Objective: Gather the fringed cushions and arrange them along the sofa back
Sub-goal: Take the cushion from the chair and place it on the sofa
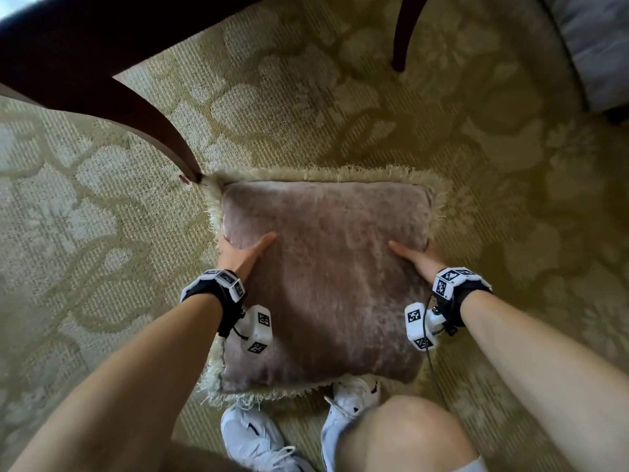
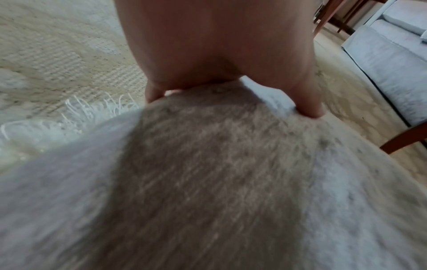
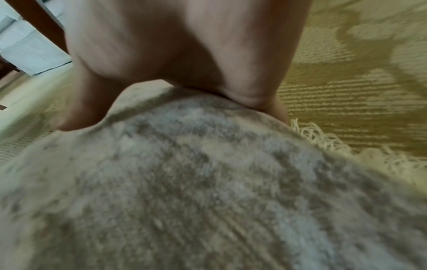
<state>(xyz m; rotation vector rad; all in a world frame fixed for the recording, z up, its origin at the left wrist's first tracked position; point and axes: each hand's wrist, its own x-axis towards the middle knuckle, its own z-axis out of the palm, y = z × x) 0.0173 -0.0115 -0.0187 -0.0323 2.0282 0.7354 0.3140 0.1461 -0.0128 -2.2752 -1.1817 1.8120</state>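
A square mauve velvet cushion (image 1: 323, 284) with a cream fringe lies over the patterned carpet in front of my feet. My left hand (image 1: 243, 252) grips its left edge, thumb on top and fingers curled under the side. My right hand (image 1: 413, 255) grips the right edge the same way. In the left wrist view the cushion (image 2: 208, 182) fills the lower frame, with the left hand (image 2: 231, 102) pinching it. The right wrist view shows the cushion (image 3: 208, 182) and the right hand (image 3: 171, 111) clamped on its edge. The fingers underneath are hidden.
A dark wooden chair leg (image 1: 163, 137) ends right at the cushion's far left corner; a second leg (image 1: 403, 32) stands further back. A pale grey sofa (image 1: 592, 46) sits at the far right. White sneakers (image 1: 252, 437) and a bare knee are just below the cushion.
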